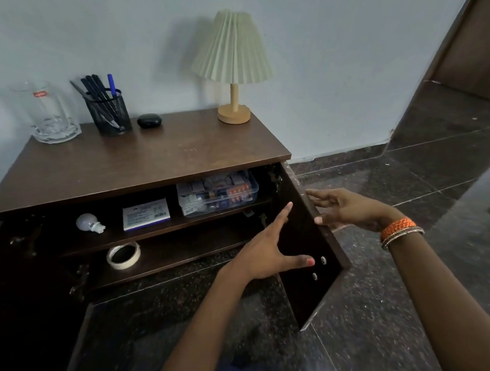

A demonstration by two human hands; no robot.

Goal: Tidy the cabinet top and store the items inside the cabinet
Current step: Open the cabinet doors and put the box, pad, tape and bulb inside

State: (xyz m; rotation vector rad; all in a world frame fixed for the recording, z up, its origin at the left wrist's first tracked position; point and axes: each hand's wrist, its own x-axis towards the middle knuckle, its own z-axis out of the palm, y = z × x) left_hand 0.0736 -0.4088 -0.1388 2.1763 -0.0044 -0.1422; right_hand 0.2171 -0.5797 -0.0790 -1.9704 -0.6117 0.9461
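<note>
Cabinet of dark brown wood (142,163), doors open, stands against the pale wall. Right door (306,245): right hand (347,209) spread over its outer edge, left hand (265,257) flat on its inner face, fingers splayed; neither grips anything. Cream pleated lamp (233,62), glass mug (50,112), black mesh pen holder (108,113) and small black case (149,120) sit on the cabinet's top. Inside: clear plastic box (218,194), white booklet (146,214), tape roll (123,255), white bulb (88,223). Storing appears finished; closing the door likely comes next, needing an inward swing.
</note>
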